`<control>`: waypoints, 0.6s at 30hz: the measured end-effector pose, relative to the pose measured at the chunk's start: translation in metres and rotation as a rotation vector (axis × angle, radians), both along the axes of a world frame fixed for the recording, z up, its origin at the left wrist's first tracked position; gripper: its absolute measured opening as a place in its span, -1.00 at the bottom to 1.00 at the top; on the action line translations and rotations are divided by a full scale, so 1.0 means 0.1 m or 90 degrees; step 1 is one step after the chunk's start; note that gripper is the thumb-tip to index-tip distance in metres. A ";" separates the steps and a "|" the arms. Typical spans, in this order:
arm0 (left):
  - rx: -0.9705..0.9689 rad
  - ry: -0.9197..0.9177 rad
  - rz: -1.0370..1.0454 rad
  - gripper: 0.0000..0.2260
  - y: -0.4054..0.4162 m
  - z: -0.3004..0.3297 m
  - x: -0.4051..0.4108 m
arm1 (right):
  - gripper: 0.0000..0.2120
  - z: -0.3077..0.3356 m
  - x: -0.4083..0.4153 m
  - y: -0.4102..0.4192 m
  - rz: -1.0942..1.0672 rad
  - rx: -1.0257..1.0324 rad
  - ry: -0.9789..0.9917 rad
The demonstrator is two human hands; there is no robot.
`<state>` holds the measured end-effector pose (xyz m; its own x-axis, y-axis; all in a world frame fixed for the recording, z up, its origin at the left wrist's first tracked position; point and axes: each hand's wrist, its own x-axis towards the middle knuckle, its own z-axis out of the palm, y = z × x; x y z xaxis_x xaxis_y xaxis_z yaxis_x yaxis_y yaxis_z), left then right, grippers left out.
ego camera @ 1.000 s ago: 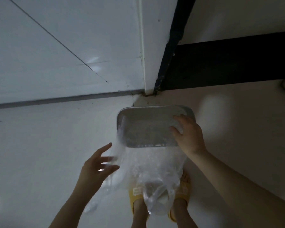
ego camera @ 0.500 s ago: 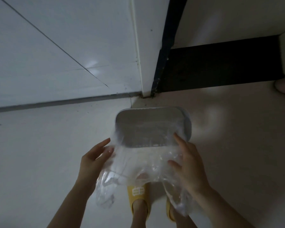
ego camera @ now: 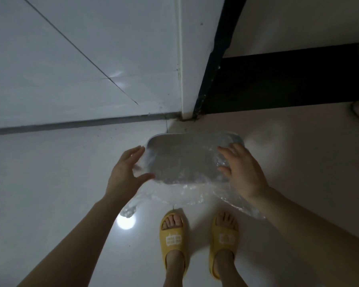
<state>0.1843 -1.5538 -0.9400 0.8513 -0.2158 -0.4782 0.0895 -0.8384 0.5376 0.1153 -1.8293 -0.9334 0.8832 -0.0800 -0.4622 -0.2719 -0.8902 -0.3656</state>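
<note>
Looking straight down here, pretty dim lighting. Far left is a white tiled wall (ego camera: 71, 69) meeting a pale floor (ego camera: 39, 193). The left hand (ego camera: 125, 172) is at the left end of the bin (ego camera: 184, 158), with its fingers mostly straight and spread and the thumb sticking out toward the near left corner. It isn't really clamping anything, just an open hand against the clear film there. Below it there's a round light reflection (ego camera: 126, 221) on the floor.

The bin is a grey rounded-rectangle thing just in front of the corner where the wall meets a black door frame (ego camera: 216, 59). A see-through plastic bag (ego camera: 187, 193) is draped over its top. The loose part spills off the near edge and hangs crumpled toward the person's feet, which are in yellow slippers (ego camera: 173, 235).

The right hand (ego camera: 243, 170) is on the bin's right end, fingers curled over the rim with the bag's film bunched under them and the thumb tucked in lower, so that one's actually got hold of the plastic. Behind it runs a black strip (ego camera: 288, 79) along the base of the right-hand wall.
</note>
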 end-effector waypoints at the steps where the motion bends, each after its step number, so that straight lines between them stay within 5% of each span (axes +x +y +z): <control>1: 0.029 -0.014 -0.005 -0.34 -0.03 -0.05 0.02 | -0.55 -0.03 0.02 0.00 0.013 -0.042 -0.001; 6: 0.095 0.002 -0.046 -0.27 -0.09 -0.16 0.00 | -0.54 -0.04 0.06 0.02 0.059 -0.148 0.029; 11: -0.060 0.071 0.072 -0.17 0.09 0.08 -0.05 | -0.42 0.22 -0.04 -0.02 0.022 -0.052 -0.074; 18: -0.057 0.094 0.085 -0.20 0.33 0.24 -0.36 | -0.46 0.34 -0.38 0.01 0.171 0.002 -0.104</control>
<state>0.1486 -1.5211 -0.9158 0.7973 -0.1523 -0.5841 0.2805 -0.7634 0.5819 0.0778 -1.8286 -0.8997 0.9352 0.1682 -0.3116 0.0363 -0.9209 -0.3881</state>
